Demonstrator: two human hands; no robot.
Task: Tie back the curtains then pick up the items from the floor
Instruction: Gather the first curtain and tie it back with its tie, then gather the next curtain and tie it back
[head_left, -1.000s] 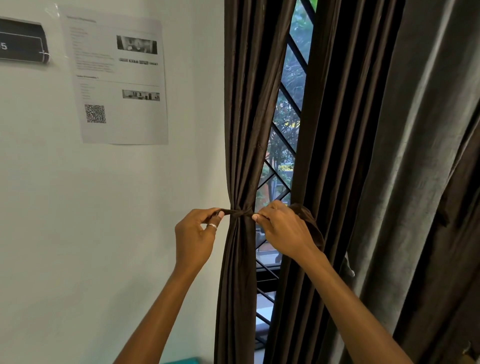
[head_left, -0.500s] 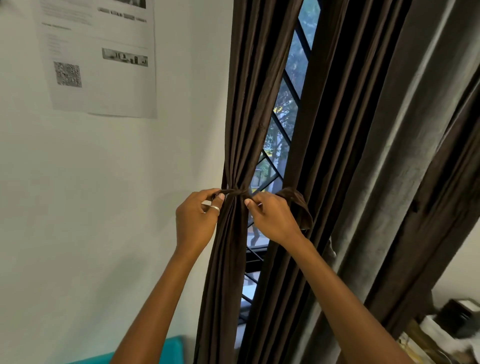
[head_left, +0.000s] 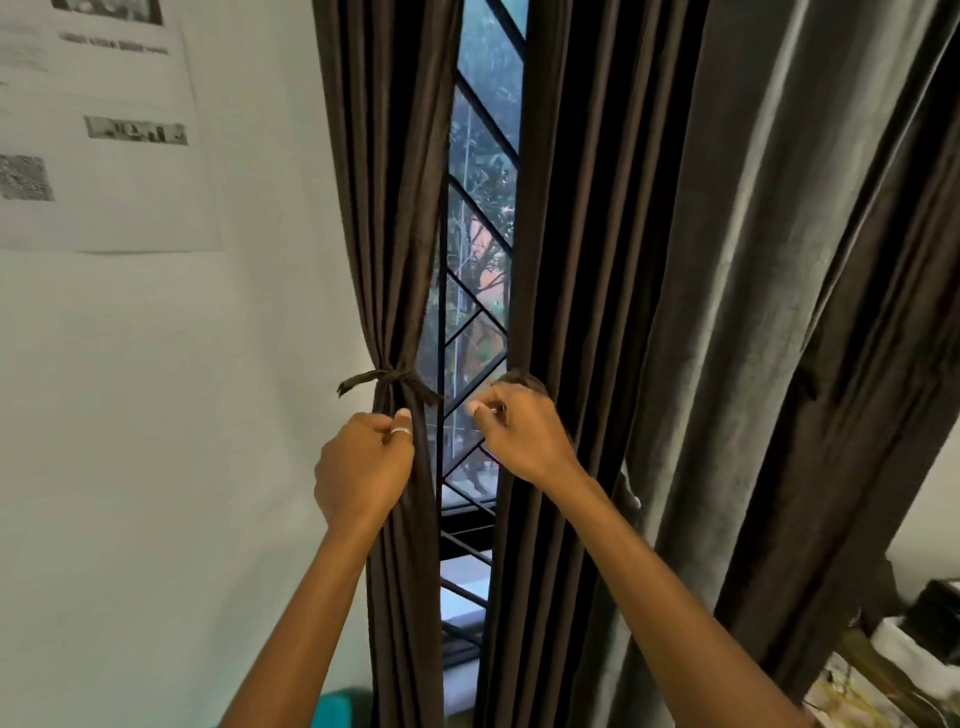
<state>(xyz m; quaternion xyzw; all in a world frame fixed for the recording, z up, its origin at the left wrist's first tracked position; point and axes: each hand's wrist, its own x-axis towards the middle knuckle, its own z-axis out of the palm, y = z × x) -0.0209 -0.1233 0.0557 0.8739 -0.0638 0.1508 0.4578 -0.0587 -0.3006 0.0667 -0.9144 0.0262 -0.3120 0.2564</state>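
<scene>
The left dark brown curtain (head_left: 384, 208) is gathered into a narrow bunch by a brown tie strap (head_left: 387, 382) knotted around it, with both strap ends sticking out free. My left hand (head_left: 363, 462) is a closed fist just below the knot, resting against the bunched cloth. My right hand (head_left: 522, 439) has its fingers curled in front of the right dark brown curtain (head_left: 582, 260), which hangs loose. A loop of brown fabric (head_left: 519, 379) shows over its knuckles. The floor and any items on it are out of view.
A black window grille (head_left: 467, 322) shows between the curtains. A grey curtain (head_left: 737, 312) hangs further right. A printed sheet (head_left: 104, 156) is on the white wall at left. Cluttered items (head_left: 914, 639) sit at the lower right, something teal (head_left: 337, 706) at the bottom.
Both hands have let go of the strap ends and dropped below the knot, which now stays tied by itself. My right hand has moved right toward the other curtain. The view has tilted down.
</scene>
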